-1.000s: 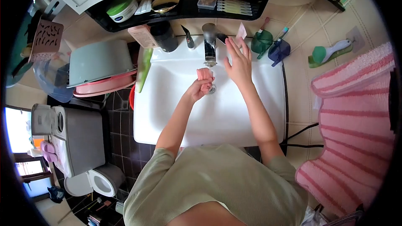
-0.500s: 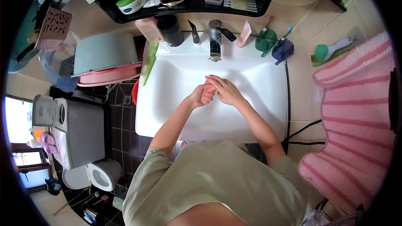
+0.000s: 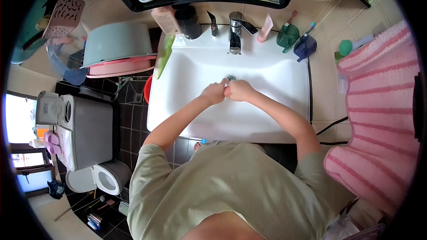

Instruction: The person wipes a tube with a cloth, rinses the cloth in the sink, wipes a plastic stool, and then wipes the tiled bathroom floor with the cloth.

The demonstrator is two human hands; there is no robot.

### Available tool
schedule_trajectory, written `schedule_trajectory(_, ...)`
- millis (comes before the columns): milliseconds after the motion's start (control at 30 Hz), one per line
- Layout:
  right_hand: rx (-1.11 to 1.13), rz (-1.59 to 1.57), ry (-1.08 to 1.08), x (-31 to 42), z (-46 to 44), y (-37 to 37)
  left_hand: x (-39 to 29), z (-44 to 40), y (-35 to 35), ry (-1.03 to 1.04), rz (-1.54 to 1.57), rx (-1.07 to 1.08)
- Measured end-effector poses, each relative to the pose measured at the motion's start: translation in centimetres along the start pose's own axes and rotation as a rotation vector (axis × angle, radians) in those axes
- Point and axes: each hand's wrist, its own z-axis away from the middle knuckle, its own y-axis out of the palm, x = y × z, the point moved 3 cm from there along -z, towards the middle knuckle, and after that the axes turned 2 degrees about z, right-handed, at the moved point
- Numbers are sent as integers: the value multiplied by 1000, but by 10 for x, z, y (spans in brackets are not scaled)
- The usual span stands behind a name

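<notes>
Over the white washbasin (image 3: 275, 115), my left hand (image 3: 214, 92) and my right hand (image 3: 240, 90) are pressed together, knuckles up. Both sets of fingers are curled and appear hooked into each other; the palms and most fingertips are hidden. Between the hands I can make out no separate object. Just beyond them is the metal drain (image 3: 231, 77). The chrome faucet (image 3: 235, 40) stands at the back of the basin, and I see no clear stream of water under it.
Along the basin's back stand a dark jar (image 3: 188, 23), a pink tube (image 3: 265, 28), a green cup (image 3: 288, 38) and a blue cup (image 3: 305, 47). A black shelf (image 3: 213, 5) overhangs them. Basins (image 3: 118, 42) are at left, a pink striped towel (image 3: 378, 106) at right.
Both hands have come nearer my body relative to the faucet. My right hand's flat, extended fingers have curled in against the left hand. The view has shifted slightly.
</notes>
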Motion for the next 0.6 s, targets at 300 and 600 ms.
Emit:
schedule_trajectory(300,681,-1683,561,18,16,48,-6,-2,-31,729,-510,-67)
schedule_trajectory(600,505,-1312,472,16,8,30,8,9,-38,492,-514,-80)
